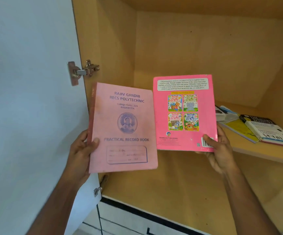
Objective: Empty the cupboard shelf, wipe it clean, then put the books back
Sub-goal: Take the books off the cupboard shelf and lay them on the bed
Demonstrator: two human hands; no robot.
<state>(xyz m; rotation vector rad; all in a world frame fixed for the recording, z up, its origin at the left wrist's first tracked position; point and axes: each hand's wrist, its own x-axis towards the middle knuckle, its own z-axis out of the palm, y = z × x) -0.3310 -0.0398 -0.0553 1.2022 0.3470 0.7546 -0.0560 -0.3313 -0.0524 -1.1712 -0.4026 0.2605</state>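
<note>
My left hand (82,150) grips the spine edge of a faded pink practical record book (123,128), held upright in front of the open cupboard. My right hand (219,146) holds a bright pink colouring book (184,114) by its lower right corner, thumb on the barcode, back cover facing me. The two books sit side by side and their inner edges meet. Behind them is the wooden cupboard shelf (264,153), with several books (256,128) lying flat at its right end.
The white cupboard door (27,99) stands open on the left with a metal hinge (84,71). A lower wooden shelf board (179,192) runs below the books. White drawers with a dark trim (137,217) sit beneath the cupboard.
</note>
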